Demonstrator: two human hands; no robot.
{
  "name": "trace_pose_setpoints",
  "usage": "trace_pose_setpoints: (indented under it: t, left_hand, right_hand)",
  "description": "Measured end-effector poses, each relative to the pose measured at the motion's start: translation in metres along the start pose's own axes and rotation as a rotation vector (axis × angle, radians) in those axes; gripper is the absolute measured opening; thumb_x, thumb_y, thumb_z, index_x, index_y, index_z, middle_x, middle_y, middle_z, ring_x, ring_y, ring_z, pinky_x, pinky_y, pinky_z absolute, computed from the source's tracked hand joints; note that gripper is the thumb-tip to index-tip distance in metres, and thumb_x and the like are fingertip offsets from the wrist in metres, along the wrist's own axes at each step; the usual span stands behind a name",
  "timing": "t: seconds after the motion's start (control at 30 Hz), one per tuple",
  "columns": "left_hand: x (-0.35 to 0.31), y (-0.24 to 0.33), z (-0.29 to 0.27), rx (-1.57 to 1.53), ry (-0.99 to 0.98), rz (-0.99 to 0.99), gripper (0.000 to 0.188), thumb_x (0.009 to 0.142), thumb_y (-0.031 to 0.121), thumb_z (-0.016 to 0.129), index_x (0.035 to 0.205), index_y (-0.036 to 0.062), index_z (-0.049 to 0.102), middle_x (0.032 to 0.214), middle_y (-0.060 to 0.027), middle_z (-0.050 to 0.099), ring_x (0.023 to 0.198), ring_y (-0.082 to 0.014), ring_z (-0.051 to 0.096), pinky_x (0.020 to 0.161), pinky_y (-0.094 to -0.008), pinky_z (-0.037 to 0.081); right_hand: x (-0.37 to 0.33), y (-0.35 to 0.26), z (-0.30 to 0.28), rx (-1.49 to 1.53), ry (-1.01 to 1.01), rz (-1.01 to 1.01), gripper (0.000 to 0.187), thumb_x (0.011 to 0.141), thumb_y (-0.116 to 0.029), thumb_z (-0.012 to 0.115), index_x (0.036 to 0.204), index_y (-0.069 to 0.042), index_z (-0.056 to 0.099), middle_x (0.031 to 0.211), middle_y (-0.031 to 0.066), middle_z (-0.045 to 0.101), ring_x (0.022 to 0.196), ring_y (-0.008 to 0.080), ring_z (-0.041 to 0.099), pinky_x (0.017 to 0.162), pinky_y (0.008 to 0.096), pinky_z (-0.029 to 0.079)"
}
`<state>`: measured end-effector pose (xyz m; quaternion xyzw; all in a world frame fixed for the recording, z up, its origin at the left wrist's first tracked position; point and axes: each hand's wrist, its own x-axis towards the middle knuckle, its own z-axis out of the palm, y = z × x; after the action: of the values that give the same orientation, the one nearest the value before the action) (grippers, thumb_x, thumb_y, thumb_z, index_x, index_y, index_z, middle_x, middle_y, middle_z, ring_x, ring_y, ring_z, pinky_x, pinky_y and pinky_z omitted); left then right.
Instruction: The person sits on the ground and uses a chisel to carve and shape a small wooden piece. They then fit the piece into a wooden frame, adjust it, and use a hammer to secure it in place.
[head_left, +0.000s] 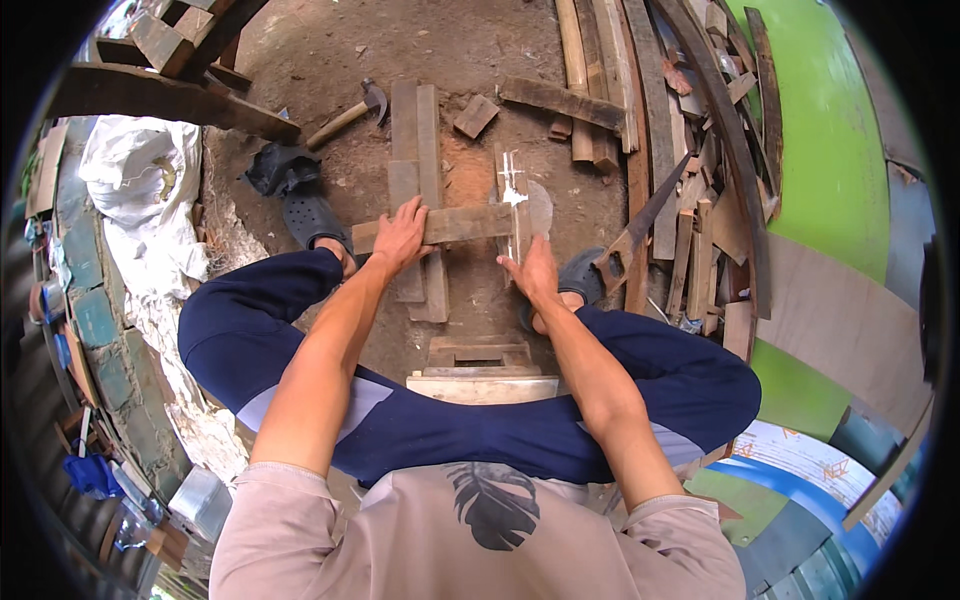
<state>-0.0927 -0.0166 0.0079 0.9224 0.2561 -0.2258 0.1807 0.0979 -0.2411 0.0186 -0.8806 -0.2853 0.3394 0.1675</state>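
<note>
A short wooden crosspiece (470,223) lies from left to right between my hands. My left hand (403,235) is closed over its left part, above two long boards (428,150) laid side by side on the ground. At its right end the crosspiece meets an upright-lying wooden piece (508,175) with bright white marks on its face. My right hand (535,270) grips the near end of that marked piece, thumb on the left and fingers on the right. A pale round thing (541,208) shows partly behind it.
A claw hammer (345,118) lies beyond my left foot. A handsaw (640,225) leans on the wood pile (700,200) by my right foot. A small wood block (476,116) and a short plank (562,101) lie farther off. A wooden stool (482,385) stands near me.
</note>
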Motion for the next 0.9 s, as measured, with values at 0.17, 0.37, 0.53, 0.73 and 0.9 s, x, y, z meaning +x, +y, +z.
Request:
trace_pose_setpoints:
  t: [0.17,0.37,0.53,0.73,0.9]
  left_hand:
    - [0.002,0.018,-0.016,0.112,0.019,-0.028,0.09,0.084,0.05,0.077,0.151,0.0065,0.034,0.162,-0.0153,0.027,0.15,-0.0321,0.028,0.112,-0.0629,0.036]
    - [0.005,0.063,-0.035,-0.131,0.153,0.032,0.081,0.087,0.034,0.076,0.151,0.0052,0.035,0.161,-0.018,0.028,0.15,-0.0366,0.029,0.115,-0.0472,0.042]
    - [-0.002,0.093,-0.045,-0.215,0.136,-0.142,0.071,0.089,0.027,0.073,0.147,0.0047,0.04,0.16,-0.0179,0.03,0.148,-0.0381,0.031,0.108,-0.0508,0.048]
    - [-0.04,0.102,-0.04,-0.31,0.091,-0.198,0.069,0.089,0.031,0.072,0.146,0.0037,0.044,0.155,-0.019,0.039,0.144,-0.0384,0.037,0.112,-0.0491,0.043]
    - [-0.072,0.099,-0.043,-0.382,0.13,-0.22,0.066,0.089,0.035,0.071,0.142,0.0022,0.049,0.146,-0.0182,0.049,0.136,-0.0362,0.047,0.11,-0.0473,0.044]
  right_hand:
    - [0.006,0.023,-0.013,-0.171,0.157,0.089,0.073,0.088,-0.049,0.071,0.135,0.001,0.046,0.13,0.0259,0.054,0.124,0.0421,0.052,0.101,0.0531,0.044]
    - [0.024,0.114,-0.066,-0.281,0.3,0.576,0.073,0.083,-0.039,0.073,0.139,-0.004,0.044,0.14,0.0218,0.047,0.133,0.0398,0.045,0.11,0.0523,0.035]
    - [0.038,0.122,-0.071,-0.239,0.23,0.666,0.086,0.081,-0.049,0.078,0.145,-0.007,0.038,0.146,0.0191,0.043,0.139,0.0379,0.041,0.113,0.0522,0.034]
    - [0.041,0.104,-0.058,-0.186,0.149,0.868,0.079,0.086,-0.047,0.071,0.147,-0.006,0.04,0.153,0.0177,0.043,0.143,0.0338,0.04,0.114,0.0523,0.035]
    - [0.061,0.118,-0.061,-0.079,0.167,0.851,0.07,0.089,-0.04,0.064,0.145,-0.003,0.045,0.149,0.0202,0.05,0.14,0.0353,0.046,0.115,0.0503,0.034]
